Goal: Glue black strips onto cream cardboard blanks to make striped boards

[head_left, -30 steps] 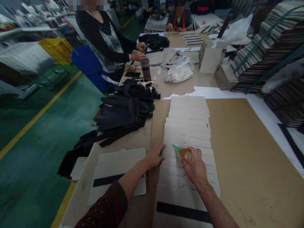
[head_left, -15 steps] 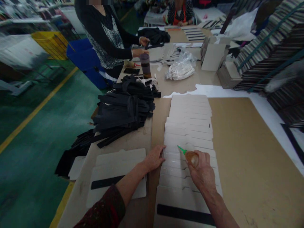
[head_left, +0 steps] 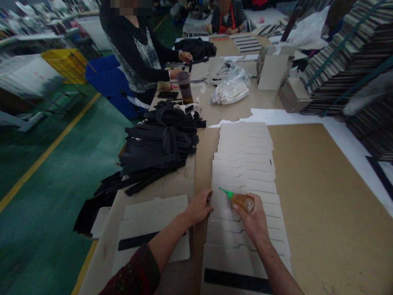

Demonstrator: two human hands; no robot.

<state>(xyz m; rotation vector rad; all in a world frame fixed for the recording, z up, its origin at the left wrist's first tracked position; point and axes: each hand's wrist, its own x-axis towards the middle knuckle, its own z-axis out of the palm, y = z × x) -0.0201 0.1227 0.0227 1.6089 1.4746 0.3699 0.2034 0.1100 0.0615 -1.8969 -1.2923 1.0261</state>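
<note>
My right hand [head_left: 253, 219] is wrapped round a squeeze bottle of amber glue [head_left: 242, 201] with a green nozzle. The nozzle points left, close over a long row of overlapping pale cardboard panels [head_left: 242, 172]. Wet, shiny streaks show on the panels near the bottle. At the row's left edge, my left hand [head_left: 199, 206] grips a panel's side with bent fingers and thumb. A black strip [head_left: 236, 280] lies across the nearest panel of the row. Under my left forearm, more cardboard panels [head_left: 153, 209] lie with another black strip [head_left: 138, 241] across them.
A heap of black fabric strips [head_left: 153, 143] lies at the left. Beyond are a dark cup [head_left: 184, 88], a plastic bag of pale pieces [head_left: 231, 90] and a co-worker [head_left: 135, 53] at the table. Tied board stacks [head_left: 344, 57] stand at the right; brown board [head_left: 322, 184] covers the table there.
My right hand has shifted slightly left with the glue bottle, and its nozzle now points more to the left, near the panels' left side. My left hand stays at the edge.
</note>
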